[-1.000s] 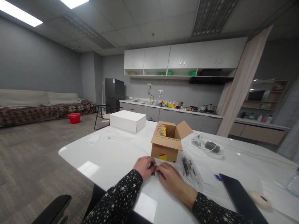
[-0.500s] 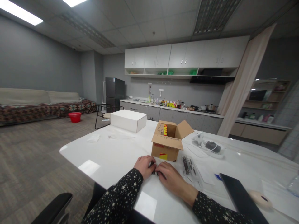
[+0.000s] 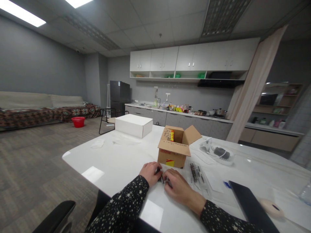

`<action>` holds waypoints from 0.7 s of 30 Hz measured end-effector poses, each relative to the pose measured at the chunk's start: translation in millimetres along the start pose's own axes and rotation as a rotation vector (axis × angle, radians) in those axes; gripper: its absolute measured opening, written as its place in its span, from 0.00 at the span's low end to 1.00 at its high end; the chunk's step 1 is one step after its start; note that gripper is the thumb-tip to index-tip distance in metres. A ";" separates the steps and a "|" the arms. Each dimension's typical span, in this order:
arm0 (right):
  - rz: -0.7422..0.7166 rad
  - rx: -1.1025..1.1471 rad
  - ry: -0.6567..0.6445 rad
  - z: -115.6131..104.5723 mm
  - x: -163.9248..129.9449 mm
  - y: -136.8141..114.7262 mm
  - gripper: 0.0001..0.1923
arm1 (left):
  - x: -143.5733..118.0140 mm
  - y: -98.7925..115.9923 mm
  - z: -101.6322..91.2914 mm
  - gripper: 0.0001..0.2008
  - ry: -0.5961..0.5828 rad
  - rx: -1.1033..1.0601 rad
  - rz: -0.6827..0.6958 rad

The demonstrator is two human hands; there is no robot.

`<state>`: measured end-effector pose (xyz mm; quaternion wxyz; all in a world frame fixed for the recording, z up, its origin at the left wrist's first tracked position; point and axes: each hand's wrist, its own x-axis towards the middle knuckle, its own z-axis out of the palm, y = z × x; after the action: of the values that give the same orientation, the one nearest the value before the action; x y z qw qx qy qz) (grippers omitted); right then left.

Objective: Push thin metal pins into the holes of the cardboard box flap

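Observation:
Both hands rest on the white table in front of the open cardboard box. My left hand (image 3: 150, 173) is closed, its fingers curled round something small and dark that I cannot make out. Close to its right, my right hand (image 3: 178, 187) has bent fingers pinched over something mostly hidden beneath them. Small dark pieces (image 3: 160, 179) lie between the fingertips, too small to name. Right of my right hand, a clear plastic tray or bag (image 3: 206, 186) holds several thin dark pieces (image 3: 194, 173). The cardboard box (image 3: 172, 157) stands with its flaps spread.
On the table (image 3: 97, 168) stand a white box (image 3: 132, 125) at the back left and a white basket (image 3: 224, 158) with a grey item and cable. Crumpled tissue (image 3: 97, 144) lies left. A dark flat slab (image 3: 250, 202) and a beige computer mouse (image 3: 270, 207) lie right.
The fingers of my right hand have bent and drawn back slightly, showing more of the small dark pieces. My left hand has hardly moved.

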<state>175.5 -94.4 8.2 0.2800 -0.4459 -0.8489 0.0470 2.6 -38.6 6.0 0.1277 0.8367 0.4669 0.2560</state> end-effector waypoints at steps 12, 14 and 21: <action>-0.027 0.039 0.008 1.0 -1.7 1.3 0.08 | 0.7 -1.3 0.9 0.11 -0.002 -0.006 0.000; -0.030 0.035 0.006 0.6 -1.8 0.5 0.07 | 0.8 -1.6 1.4 0.11 0.003 -0.006 0.003; -0.014 0.024 -0.002 -0.5 -0.8 -1.8 0.05 | 0.1 1.3 -1.6 0.10 -0.007 0.004 0.001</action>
<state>174.9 -96.2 8.8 0.2848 -0.4367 -0.8515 0.0556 2.7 -39.3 8.0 0.1277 0.8381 0.4665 0.2524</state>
